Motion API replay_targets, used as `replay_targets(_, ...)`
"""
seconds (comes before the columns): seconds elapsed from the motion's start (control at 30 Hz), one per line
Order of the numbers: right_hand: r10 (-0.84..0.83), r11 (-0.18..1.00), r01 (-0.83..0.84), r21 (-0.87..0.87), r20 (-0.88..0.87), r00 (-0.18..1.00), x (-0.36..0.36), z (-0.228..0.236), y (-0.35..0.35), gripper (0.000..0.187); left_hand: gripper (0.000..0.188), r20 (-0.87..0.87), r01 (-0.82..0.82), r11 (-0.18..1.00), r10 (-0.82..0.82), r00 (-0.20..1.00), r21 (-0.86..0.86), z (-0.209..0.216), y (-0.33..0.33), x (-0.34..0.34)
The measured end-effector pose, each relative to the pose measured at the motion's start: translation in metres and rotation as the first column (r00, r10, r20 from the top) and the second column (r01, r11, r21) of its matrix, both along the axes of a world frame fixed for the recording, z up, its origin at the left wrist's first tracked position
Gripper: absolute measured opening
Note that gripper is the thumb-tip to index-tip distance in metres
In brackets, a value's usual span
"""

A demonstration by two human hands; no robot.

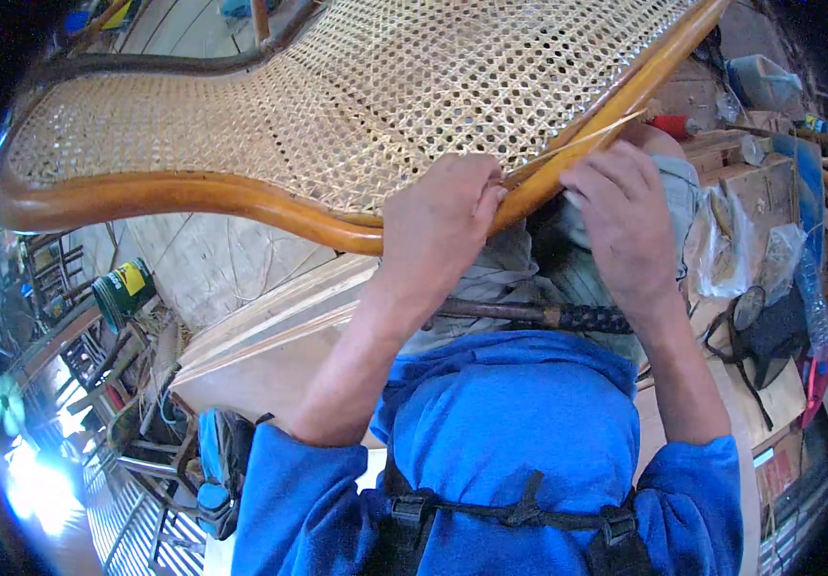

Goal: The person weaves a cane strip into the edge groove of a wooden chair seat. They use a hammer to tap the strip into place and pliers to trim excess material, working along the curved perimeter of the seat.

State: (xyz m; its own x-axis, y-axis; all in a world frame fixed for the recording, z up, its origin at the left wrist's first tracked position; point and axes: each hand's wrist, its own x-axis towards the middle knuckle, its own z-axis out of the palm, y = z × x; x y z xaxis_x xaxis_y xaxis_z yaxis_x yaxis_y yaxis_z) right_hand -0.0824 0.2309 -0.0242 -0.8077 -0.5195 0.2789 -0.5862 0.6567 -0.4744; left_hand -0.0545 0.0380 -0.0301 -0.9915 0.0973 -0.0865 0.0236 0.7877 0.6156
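Observation:
A curved wooden frame (270, 213) filled with woven cane mesh (404, 86) lies across my lap and reaches to the upper right. My left hand (436, 230) rests over its near rail, thumb and fingers closed at the inner edge. From those fingertips a thin loose cane strip (594, 134) runs up and right along the rail, its far end free. On the rail's outer side, my right hand (622, 221) has its fingers curled and thumb drawn in. Whatever may be between those fingers is too small to make out.
Wooden boards (270, 322) lie to my left, beside a dark green can (124, 291) and a blue-and-grey bag (214, 470). At right are clear plastic bags (726, 245), a red cylindrical thing (673, 125) and a white container (762, 82).

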Motion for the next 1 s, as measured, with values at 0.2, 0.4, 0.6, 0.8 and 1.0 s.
replay_targets(0.2, 0.039, 0.993, -0.029, 0.112, -0.088, 0.995, -0.021, -0.010, -0.013, 0.015, 0.010, -0.028, -0.091, 0.995, 0.090, 0.996, -0.041, -0.001, 0.011, -0.001)
replay_targets(0.4, 0.103, 0.994, -0.104, 0.032, 0.035, 0.994, -0.010, -0.018, -0.008, 0.012, 0.008, -0.016, -0.151, 0.987, 0.151, 0.988, -0.056, -0.001, 0.019, 0.001)
replay_targets(0.6, 0.139, 0.988, -0.131, -0.078, 0.105, 0.985, -0.006, -0.023, -0.006, 0.011, 0.008, -0.033, -0.122, 0.988, 0.120, 0.992, -0.090, 0.003, 0.021, -0.001)
replay_targets(0.8, 0.164, 0.984, -0.149, -0.095, 0.186, 0.969, -0.008, -0.020, -0.003, 0.012, 0.008, -0.031, -0.140, 0.987, 0.138, 0.990, -0.084, 0.001, 0.022, 0.001)
replay_targets(1.0, 0.184, 0.980, -0.159, -0.118, 0.235, 0.954, -0.012, -0.016, -0.002, 0.010, 0.010, 0.056, -0.175, 0.981, 0.180, 0.982, -0.084, 0.005, 0.023, 0.002)
